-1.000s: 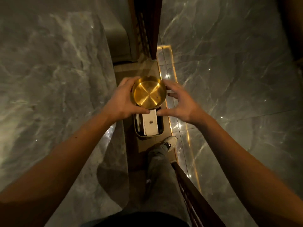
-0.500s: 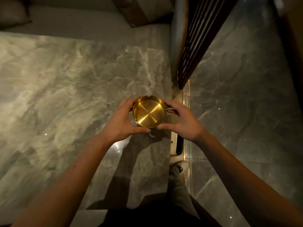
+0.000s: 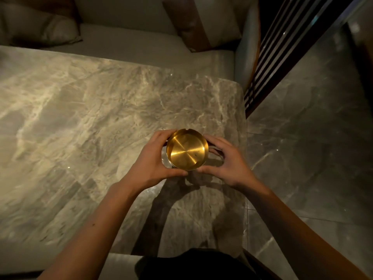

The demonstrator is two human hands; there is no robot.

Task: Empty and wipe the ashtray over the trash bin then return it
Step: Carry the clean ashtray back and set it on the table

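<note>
A round gold metal ashtray [image 3: 187, 149] with a notched rim is cupped between both hands above the right part of a grey marble table [image 3: 90, 128]. Its inside looks bare and shiny, with a few tiny specks. My left hand [image 3: 153, 160] wraps its left side, thumb under the near rim. On the other side my right hand [image 3: 226, 160] grips it, thumb meeting the near edge. Whether the ashtray touches the tabletop I cannot tell. The trash bin is out of view.
A light sofa seat [image 3: 141, 47] with cushions [image 3: 36, 29] runs along the table's far edge. A dark slatted screen [image 3: 270, 57] stands at the right. Polished marble floor [image 3: 312, 138] lies to the right of the table. My dark trousers show at the bottom.
The view has swung from the floor and bin between the furniture onto the table. Both hands have carried the ashtray away from above the bin and over the tabletop.
</note>
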